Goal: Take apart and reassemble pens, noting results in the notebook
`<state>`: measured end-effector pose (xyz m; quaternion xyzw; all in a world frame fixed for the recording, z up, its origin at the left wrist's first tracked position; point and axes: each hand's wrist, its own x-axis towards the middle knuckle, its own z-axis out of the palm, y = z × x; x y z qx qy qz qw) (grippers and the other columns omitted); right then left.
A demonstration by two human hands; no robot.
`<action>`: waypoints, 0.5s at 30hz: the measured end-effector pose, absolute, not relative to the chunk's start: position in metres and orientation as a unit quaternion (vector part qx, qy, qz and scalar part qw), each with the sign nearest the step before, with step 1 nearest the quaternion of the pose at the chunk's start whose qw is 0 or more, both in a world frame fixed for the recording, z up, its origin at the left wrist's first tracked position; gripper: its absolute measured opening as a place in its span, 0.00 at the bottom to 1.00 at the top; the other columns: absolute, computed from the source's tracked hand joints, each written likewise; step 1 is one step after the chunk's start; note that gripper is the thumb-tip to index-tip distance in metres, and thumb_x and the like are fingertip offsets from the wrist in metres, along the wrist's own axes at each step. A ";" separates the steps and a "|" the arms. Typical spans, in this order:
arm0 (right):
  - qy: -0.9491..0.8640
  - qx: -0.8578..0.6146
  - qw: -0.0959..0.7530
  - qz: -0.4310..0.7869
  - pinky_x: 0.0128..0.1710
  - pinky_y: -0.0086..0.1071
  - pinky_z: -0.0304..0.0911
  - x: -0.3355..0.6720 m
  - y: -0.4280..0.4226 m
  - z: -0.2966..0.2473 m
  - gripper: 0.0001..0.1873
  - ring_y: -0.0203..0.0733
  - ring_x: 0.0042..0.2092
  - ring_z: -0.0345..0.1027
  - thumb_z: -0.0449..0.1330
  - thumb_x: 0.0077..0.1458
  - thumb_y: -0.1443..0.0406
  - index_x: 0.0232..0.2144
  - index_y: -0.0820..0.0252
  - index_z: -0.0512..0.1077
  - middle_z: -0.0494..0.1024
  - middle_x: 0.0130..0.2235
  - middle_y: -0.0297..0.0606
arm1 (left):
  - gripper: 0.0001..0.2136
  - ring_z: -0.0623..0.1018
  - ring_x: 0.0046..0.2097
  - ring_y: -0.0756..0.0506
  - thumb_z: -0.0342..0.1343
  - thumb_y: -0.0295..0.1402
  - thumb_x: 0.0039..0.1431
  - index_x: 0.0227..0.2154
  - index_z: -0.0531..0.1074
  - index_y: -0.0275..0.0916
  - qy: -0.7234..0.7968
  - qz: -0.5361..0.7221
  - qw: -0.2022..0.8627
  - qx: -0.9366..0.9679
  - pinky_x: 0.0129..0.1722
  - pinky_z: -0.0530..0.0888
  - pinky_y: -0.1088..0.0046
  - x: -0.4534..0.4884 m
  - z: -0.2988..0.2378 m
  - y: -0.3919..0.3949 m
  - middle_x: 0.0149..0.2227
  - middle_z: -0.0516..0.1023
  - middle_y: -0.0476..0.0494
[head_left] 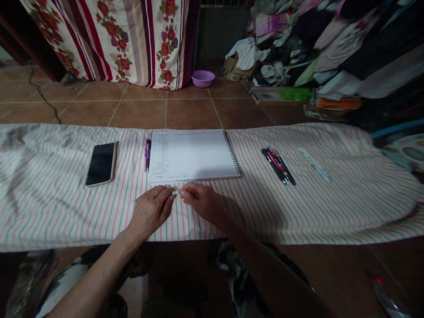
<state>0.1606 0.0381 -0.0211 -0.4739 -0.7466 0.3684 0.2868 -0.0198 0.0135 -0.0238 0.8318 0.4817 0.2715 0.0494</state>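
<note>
Both my hands rest on a striped cloth-covered board (53,207), just in front of a spiral notebook (194,154). My left hand (150,212) and my right hand (202,201) meet fingertip to fingertip, pinching a small white object (176,192), perhaps a pen or its cap. Fingers of both hands are closed around it. A purple pen (147,154) lies beside the notebook's left edge. Several dark and red pens (277,164) lie to the right of the notebook. A pale ruler (314,164) lies further right.
A phone (101,163) lies face up on the cloth at the left. Beyond the board are a tiled floor, a floral bedsheet (132,39), a purple bowl (202,78), and a heap of clothes (314,44) at the right.
</note>
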 end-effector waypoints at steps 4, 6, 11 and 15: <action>-0.753 -0.468 0.292 0.359 0.28 0.24 0.52 0.161 0.038 -0.019 0.08 0.30 0.26 0.62 0.53 0.54 0.67 0.24 0.60 0.69 0.69 0.22 0.29 | 0.09 0.75 0.36 0.46 0.48 0.31 0.60 0.41 0.69 0.35 0.482 0.271 0.050 0.832 0.36 0.74 0.68 -0.020 -0.024 0.014 0.34 0.75 0.41; -0.753 -0.467 0.292 0.361 0.28 0.24 0.52 0.161 0.038 -0.019 0.08 0.31 0.26 0.62 0.53 0.54 0.67 0.24 0.61 0.68 0.69 0.22 0.29 | 0.09 0.75 0.35 0.46 0.48 0.30 0.60 0.41 0.69 0.35 0.479 0.275 0.050 0.832 0.35 0.74 0.69 -0.020 -0.025 0.013 0.34 0.75 0.41; -0.753 -0.465 0.290 0.365 0.28 0.24 0.53 0.161 0.038 -0.019 0.09 0.31 0.26 0.62 0.53 0.54 0.67 0.24 0.61 0.68 0.69 0.22 0.30 | 0.09 0.75 0.34 0.46 0.49 0.30 0.59 0.40 0.70 0.34 0.480 0.277 0.047 0.831 0.34 0.74 0.69 -0.020 -0.025 0.013 0.33 0.75 0.40; -0.753 -0.469 0.283 0.365 0.28 0.25 0.53 0.161 0.038 -0.019 0.09 0.32 0.27 0.63 0.53 0.54 0.67 0.24 0.61 0.69 0.70 0.22 0.30 | 0.09 0.75 0.34 0.46 0.49 0.30 0.59 0.40 0.70 0.34 0.476 0.276 0.046 0.834 0.34 0.74 0.69 -0.019 -0.024 0.013 0.33 0.75 0.41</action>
